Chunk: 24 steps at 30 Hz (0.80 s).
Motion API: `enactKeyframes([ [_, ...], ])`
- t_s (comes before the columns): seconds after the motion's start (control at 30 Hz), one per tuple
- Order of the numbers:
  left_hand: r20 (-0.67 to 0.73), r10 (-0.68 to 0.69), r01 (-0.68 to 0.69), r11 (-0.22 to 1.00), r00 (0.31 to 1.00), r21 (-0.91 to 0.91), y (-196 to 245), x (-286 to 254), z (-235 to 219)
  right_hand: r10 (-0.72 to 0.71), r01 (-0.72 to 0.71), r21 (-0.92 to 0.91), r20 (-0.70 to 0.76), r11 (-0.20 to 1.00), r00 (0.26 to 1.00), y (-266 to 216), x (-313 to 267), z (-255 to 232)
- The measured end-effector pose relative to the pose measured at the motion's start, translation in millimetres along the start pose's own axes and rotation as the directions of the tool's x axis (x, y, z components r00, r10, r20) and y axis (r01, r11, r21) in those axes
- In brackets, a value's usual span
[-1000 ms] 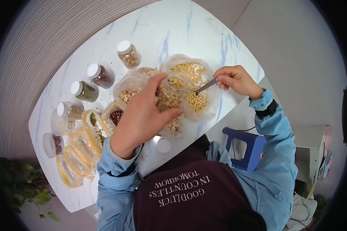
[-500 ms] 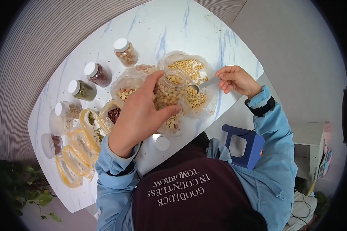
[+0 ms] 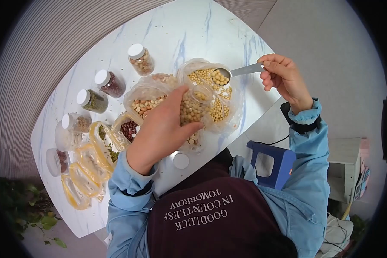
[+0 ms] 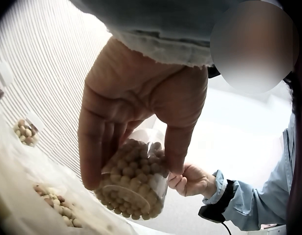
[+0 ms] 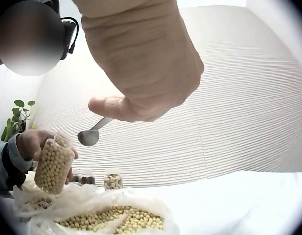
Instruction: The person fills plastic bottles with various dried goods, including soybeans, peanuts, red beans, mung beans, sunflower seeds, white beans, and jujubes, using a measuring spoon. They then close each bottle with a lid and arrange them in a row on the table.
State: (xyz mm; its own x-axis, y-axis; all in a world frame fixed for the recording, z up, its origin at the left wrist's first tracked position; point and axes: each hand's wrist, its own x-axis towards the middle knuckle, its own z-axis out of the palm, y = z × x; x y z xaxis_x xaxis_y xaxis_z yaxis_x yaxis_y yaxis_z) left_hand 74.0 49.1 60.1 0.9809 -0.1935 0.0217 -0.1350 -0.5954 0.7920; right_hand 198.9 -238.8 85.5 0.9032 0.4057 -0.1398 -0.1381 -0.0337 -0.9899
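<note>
My left hand grips a clear jar nearly full of pale yellow soybeans, thumb on one side and fingers on the other. The jar has no lid, and in the left wrist view its base faces the camera. My right hand pinches the handle end of a metal measuring spoon. Soybeans heap in the spoon's bowl, which is over an open plastic bag of soybeans. The right wrist view shows the spoon above and right of the jar's mouth.
Bags of peanuts, red beans and green beans lie left of the jar. Several capped jars, including a peanut jar, line the table's far left. A white lid lies near the table edge. A blue stool stands below.
The spoon has come up out of the soybean bag, loaded with beans. My right hand has moved up and right with it. The jar in my left hand now leans slightly to the right.
</note>
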Motion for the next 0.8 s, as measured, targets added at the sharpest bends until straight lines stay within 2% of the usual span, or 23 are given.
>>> enactKeyframes([
  [0.2, -0.022, 0.032, -0.032, 0.999, 0.999, 0.009, -1, 0, 2, -0.063, 0.062, -0.083, -0.002, 0.995, 0.998, -18, -17, 34],
  [0.33, -0.028, 0.029, -0.029, 0.999, 0.999, -0.013, -1, 0, 1, -0.312, 0.299, -0.247, -0.014, 0.922, 0.95, -13, -32, 52],
  [0.4, -0.041, 0.039, -0.04, 0.999, 0.998, -0.011, -1, 0, 1, -0.521, 0.484, -0.463, 0.054, 0.743, 0.852, -10, -39, 59],
  [0.43, -0.045, 0.039, -0.039, 0.999, 0.998, -0.004, 0, -1, 1, -0.607, 0.554, -0.554, 0.107, 0.621, 0.787, -9, -43, 61],
  [0.47, -0.05, 0.038, -0.038, 0.999, 0.998, 0.004, 1, -1, 1, -0.643, 0.571, -0.687, 0.194, 0.45, 0.741, -16, -50, 63],
  [0.57, -0.041, 0.023, -0.026, 0.998, 0.999, -0.065, -1, 1, 2, -0.727, 0.704, -0.708, 0.509, -0.05, 0.461, -22, -56, 61],
  [0.6, -0.027, 0.005, -0.007, 0.997, 1.0, -0.074, 0, 0, 1, -0.766, 0.734, -0.664, 0.544, -0.143, 0.343, -20, -54, 60],
  [0.7, -0.008, -0.043, 0.042, 0.993, 0.999, -0.106, 4, 0, -3, -0.815, 0.683, -0.723, 0.456, -0.105, 0.358, -15, -51, 53],
  [0.73, -0.017, -0.055, 0.053, 0.991, 0.998, -0.121, 2, 1, -3, -0.806, 0.621, -0.784, 0.372, -0.006, 0.46, -11, -50, 51],
  [0.8, -0.03, -0.08, 0.075, 0.988, 0.996, -0.137, 1, 1, -3, -0.772, 0.605, -0.788, 0.313, 0.114, 0.553, 0, -35, 46],
])
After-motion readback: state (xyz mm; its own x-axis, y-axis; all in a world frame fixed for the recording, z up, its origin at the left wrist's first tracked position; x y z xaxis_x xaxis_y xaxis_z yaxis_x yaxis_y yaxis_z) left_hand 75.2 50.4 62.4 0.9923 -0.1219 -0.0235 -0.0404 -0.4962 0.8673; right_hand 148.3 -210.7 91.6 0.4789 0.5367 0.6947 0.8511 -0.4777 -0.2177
